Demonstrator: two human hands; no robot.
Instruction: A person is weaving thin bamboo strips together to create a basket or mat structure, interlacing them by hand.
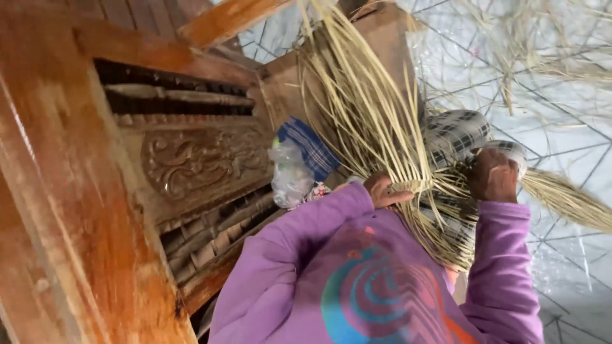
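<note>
Head view: our left hand [387, 190] pinches a flat woven strip among the straw strands [373, 121], which fan upward above that grip. Just beside it, our right hand [492, 176] closes around more strands, with a checked cloth [456, 132] behind. Beyond the left grip stands carved wooden furniture [191, 159].

The straw [370, 114] is pale yellow-tan. The sweater [357, 280] is purple, printed with teal curved bands and orange-red patches. A cloth [456, 134] under the straw is checked in black and off-white. Another cloth [309, 146] is blue with thin pale stripes. The carved wood panel [191, 159] is reddish brown with a scrolled leaf pattern. The floor [561, 102] is pale grey with dark crossing lines.
</note>
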